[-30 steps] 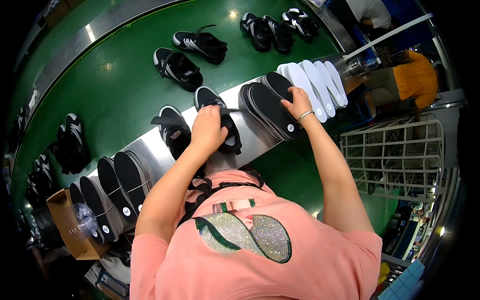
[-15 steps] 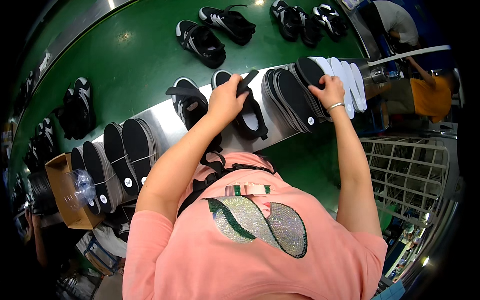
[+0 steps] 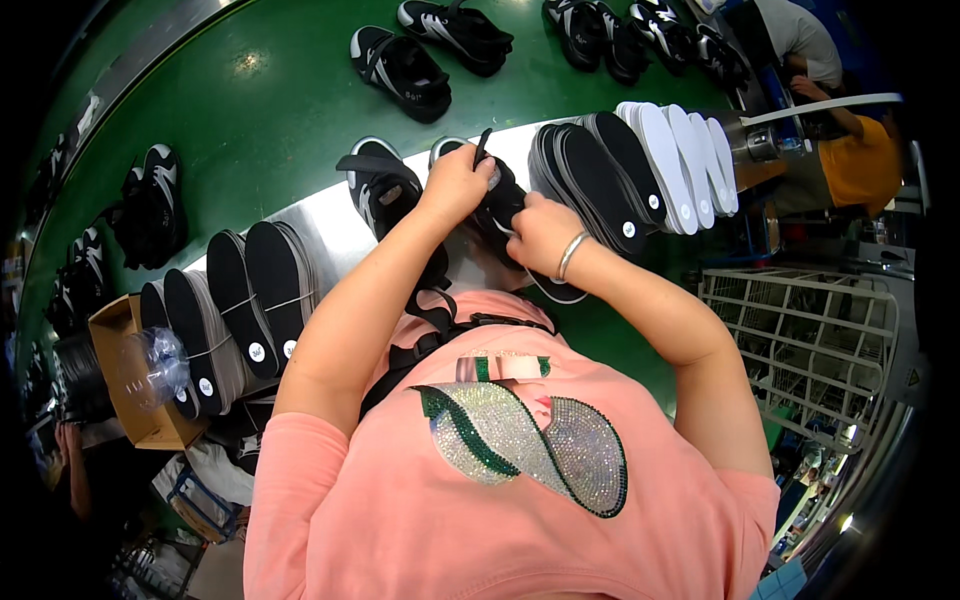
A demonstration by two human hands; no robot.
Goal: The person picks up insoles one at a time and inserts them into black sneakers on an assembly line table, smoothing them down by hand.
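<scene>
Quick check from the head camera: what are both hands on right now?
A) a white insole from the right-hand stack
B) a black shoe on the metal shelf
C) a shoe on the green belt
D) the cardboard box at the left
B: the left hand and right hand both grip the black shoe on the metal shelf, clear of the white insoles.

Left hand point(image 3: 455, 185) and right hand point(image 3: 540, 232) meet ahead, fingers curled (forearms converging).

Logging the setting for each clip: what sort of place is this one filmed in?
Most likely a shoe factory assembly line. A green conveyor belt carries black-and-white sneakers, stacks of black insoles stand on a metal shelf beside it, and both hands, left hand and right hand, work on one shoe.
</scene>
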